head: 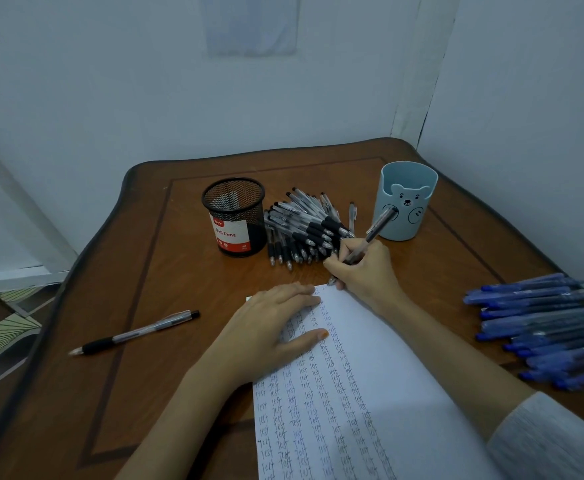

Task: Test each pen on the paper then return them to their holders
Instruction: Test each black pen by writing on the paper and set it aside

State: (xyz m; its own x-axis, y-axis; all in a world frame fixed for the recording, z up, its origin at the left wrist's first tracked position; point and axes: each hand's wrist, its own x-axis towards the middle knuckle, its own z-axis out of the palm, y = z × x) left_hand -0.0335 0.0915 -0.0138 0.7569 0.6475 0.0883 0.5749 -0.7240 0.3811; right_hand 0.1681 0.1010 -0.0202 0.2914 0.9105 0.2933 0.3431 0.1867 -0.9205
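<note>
Though "test" rows half-cover the white paper sheet (387,375), the right hand (363,268) fingers (335,265) grip a clear black-grip pen (377,226) at its top edge, the left hand (270,327) flat on it; black pens (301,230) piled beyond it seemingly await the black mesh holder (234,216).

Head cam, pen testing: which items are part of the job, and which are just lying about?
Job: paper; pen held by right hand; left hand pressing the paper; black pen pile; blue pen pile; loose pen; mesh holder; bear holder.
Lying about: sheet on the wall; patterned floor.
</note>
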